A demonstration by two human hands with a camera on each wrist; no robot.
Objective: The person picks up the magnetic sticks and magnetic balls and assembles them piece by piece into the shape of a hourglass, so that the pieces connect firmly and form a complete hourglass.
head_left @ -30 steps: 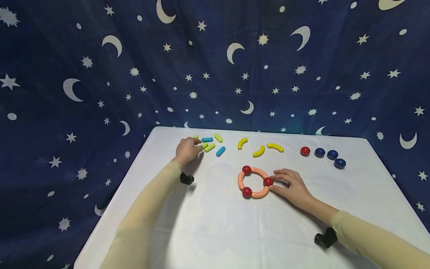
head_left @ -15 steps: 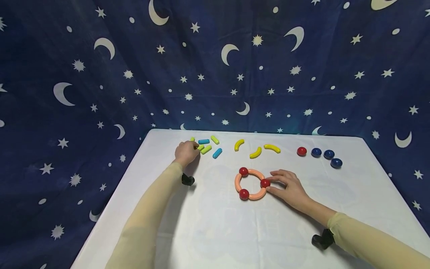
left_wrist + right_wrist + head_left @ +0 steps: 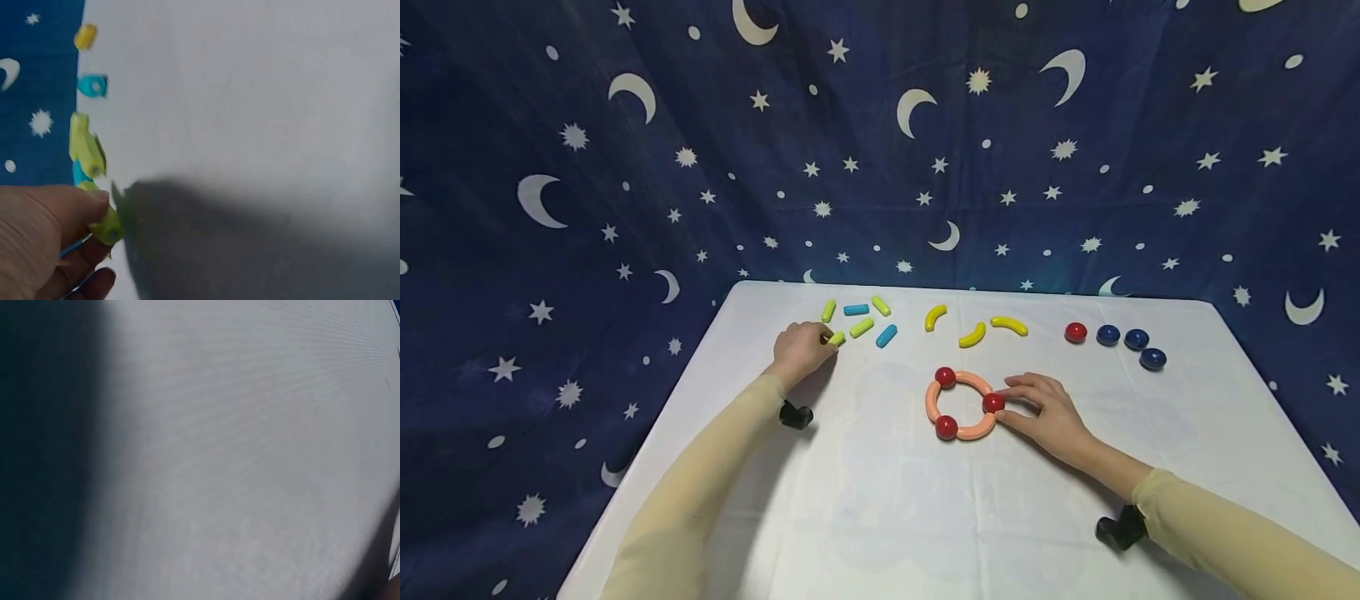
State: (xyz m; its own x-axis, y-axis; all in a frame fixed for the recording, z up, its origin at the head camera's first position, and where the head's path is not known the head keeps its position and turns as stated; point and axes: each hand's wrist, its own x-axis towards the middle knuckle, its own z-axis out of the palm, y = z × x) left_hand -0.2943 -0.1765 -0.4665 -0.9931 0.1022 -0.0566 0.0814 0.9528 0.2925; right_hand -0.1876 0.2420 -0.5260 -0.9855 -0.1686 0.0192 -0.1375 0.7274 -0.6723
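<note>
My left hand [image 3: 801,352] is at the back left of the table, pinching a lime-green stick [image 3: 837,339] between thumb and fingers. The left wrist view shows the same stick [image 3: 107,227] under the thumb. A ring lies mid-table, made of curved orange pieces [image 3: 932,402] joined by a red ball at the back [image 3: 945,377], another at the front [image 3: 947,427] and a third red ball [image 3: 993,403] on its right. With thumb and fingertips, my right hand [image 3: 1048,417] holds that right-hand ball. The right wrist view has mostly white tablecloth, with a dark blur on its left.
Several lime-green sticks [image 3: 862,327] and two blue sticks [image 3: 887,336] lie beyond my left hand. Curved yellow pieces [image 3: 972,335] sit at back centre. Farther right are a loose red ball [image 3: 1076,332] and three blue balls [image 3: 1108,335]. A starry curtain [image 3: 880,150] hangs behind the table.
My left hand has drawn a lime-green stick away from the others, slightly left and nearer me, uncovering another green stick behind. My right hand stays at the ring's red ball.
</note>
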